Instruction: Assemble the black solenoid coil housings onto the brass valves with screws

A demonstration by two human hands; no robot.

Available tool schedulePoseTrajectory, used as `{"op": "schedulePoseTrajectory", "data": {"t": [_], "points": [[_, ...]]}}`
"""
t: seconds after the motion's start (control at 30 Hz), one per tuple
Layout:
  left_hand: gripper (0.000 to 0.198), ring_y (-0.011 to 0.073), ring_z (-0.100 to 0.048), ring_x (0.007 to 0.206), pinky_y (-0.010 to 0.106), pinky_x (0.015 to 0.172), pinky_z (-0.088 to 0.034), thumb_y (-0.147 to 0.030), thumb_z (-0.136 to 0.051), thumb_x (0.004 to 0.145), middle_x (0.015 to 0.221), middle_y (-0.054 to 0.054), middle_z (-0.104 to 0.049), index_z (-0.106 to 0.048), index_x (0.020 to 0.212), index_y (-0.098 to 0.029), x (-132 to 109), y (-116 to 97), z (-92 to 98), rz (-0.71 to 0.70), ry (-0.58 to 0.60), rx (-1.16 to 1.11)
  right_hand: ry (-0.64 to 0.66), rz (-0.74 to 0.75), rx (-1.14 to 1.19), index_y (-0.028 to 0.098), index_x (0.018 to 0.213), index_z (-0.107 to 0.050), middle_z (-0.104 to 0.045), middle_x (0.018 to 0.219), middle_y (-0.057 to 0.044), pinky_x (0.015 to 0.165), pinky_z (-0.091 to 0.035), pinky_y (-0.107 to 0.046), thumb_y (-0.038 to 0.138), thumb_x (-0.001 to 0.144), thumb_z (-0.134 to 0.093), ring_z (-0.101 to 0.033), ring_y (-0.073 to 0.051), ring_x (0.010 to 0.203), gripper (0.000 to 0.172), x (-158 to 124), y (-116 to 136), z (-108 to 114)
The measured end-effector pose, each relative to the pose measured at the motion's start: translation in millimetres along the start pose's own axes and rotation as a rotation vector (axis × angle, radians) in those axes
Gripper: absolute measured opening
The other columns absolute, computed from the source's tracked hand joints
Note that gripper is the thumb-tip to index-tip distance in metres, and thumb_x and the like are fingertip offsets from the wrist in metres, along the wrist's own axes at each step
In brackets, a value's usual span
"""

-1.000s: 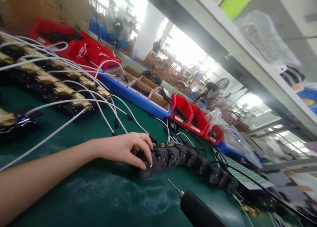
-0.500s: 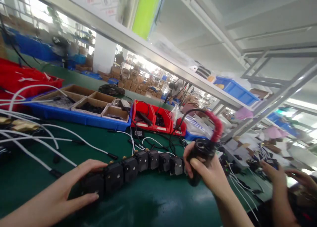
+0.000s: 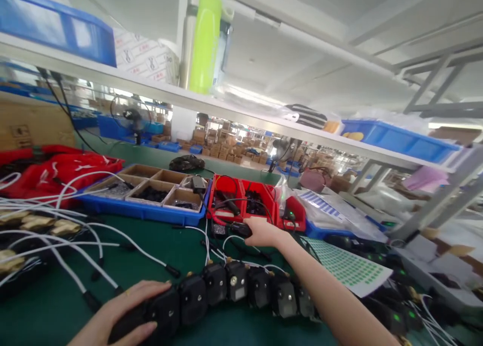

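A curved row of black box-shaped housings with screws in their faces stands on the green bench. My left hand is closed round the leftmost housing, thumb in front and fingers over the top. Farther forward, my right hand grips a black corded electric screwdriver lying sideways near the front of the red bins. Its red cord sleeve points left, and its tip is hidden by the hand. My right forearm passes over the right end of the row.
A blue tray with cardboard compartments of small parts stands behind the row, beside red bins. White cables spread across the left. A sheet of green dots lies right. A loaded shelf spans overhead.
My right hand has carried the screwdriver forward and left, from above the row's right end to the red bins. The view has levelled and turned. My left hand stays on the leftmost housing.
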State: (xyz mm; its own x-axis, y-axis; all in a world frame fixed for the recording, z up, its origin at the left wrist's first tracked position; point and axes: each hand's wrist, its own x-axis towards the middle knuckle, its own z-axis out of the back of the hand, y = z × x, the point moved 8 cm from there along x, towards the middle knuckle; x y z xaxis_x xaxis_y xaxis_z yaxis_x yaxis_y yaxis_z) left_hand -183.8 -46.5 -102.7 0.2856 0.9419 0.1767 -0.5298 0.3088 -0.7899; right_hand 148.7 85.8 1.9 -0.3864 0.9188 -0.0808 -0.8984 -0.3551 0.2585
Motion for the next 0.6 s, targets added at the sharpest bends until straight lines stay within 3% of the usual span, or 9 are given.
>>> {"op": "schedulePoseTrajectory", "data": {"t": [0.13, 0.27, 0.37, 0.5, 0.57, 0.6], "points": [[0.047, 0.032, -0.06, 0.129, 0.047, 0.114, -0.04, -0.059, -0.063, 0.083, 0.136, 0.004, -0.068, -0.072, 0.123, -0.035, -3.2, -9.1, 5.4, 0.073, 0.003, -0.022, 0.013, 0.086, 0.0, 0.018, 0.108, -0.066, -0.067, 0.108, -0.005, 0.083, -0.058, -0.034, 0.04, 0.098, -0.061, -0.065, -0.017, 0.092, 0.024, -2.2, 12.8, -33.9], [0.054, 0.033, -0.06, 0.128, 0.045, 0.115, -0.039, -0.068, -0.065, 0.077, 0.133, 0.004, -0.069, -0.075, 0.118, -0.034, 9.7, -29.7, 8.1, 0.132, 0.036, -0.169, -0.021, 0.073, 0.025, 0.019, 0.111, -0.065, -0.066, 0.109, -0.006, 0.082, -0.058, -0.034, 0.039, 0.097, -0.062, -0.066, -0.016, 0.093, 0.025, -6.3, 4.4, -52.0], [0.069, 0.0316, -0.055, 0.135, 0.043, 0.115, -0.04, -0.072, -0.066, 0.075, 0.145, 0.001, -0.06, -0.064, 0.133, -0.036, 20.4, -46.1, 0.6, 0.248, 0.203, -0.314, -0.05, 0.069, 0.051, 0.017, 0.116, -0.063, -0.066, 0.112, -0.006, 0.085, -0.058, -0.037, 0.04, 0.096, -0.064, -0.066, -0.019, 0.097, 0.03, -5.8, -9.0, -50.8], [0.062, 0.0276, -0.051, 0.138, 0.043, 0.119, -0.034, -0.045, -0.074, 0.078, 0.147, -0.002, -0.058, -0.059, 0.138, -0.037, 25.7, -83.5, -4.4, 0.22, 0.422, -0.174, -0.113, 0.079, 0.062, 0.014, 0.101, -0.066, -0.068, 0.104, -0.006, 0.087, -0.057, -0.041, 0.036, 0.093, -0.068, -0.067, -0.02, 0.095, 0.024, -10.8, -8.2, -39.7], [0.063, 0.0278, -0.054, 0.135, 0.042, 0.118, -0.035, -0.039, -0.076, 0.076, 0.144, -0.001, -0.061, -0.06, 0.138, -0.035, 27.5, -96.0, -5.8, 0.162, 0.452, -0.132, -0.151, 0.097, 0.062, 0.011, 0.081, -0.069, -0.068, 0.096, -0.019, 0.085, -0.056, -0.049, 0.03, 0.089, -0.067, -0.068, -0.031, 0.094, 0.021, -16.3, 4.0, -37.4], [0.065, 0.0275, -0.054, 0.134, 0.04, 0.118, -0.035, -0.036, -0.076, 0.076, 0.144, 0.0, -0.061, -0.06, 0.138, -0.034, 27.6, -98.3, -7.5, 0.147, 0.457, -0.14, -0.161, 0.132, 0.077, 0.012, 0.084, -0.071, -0.069, 0.098, -0.021, 0.088, -0.055, -0.05, 0.03, 0.091, -0.062, -0.068, -0.033, 0.096, 0.022, -20.8, 14.9, -37.9]]}}
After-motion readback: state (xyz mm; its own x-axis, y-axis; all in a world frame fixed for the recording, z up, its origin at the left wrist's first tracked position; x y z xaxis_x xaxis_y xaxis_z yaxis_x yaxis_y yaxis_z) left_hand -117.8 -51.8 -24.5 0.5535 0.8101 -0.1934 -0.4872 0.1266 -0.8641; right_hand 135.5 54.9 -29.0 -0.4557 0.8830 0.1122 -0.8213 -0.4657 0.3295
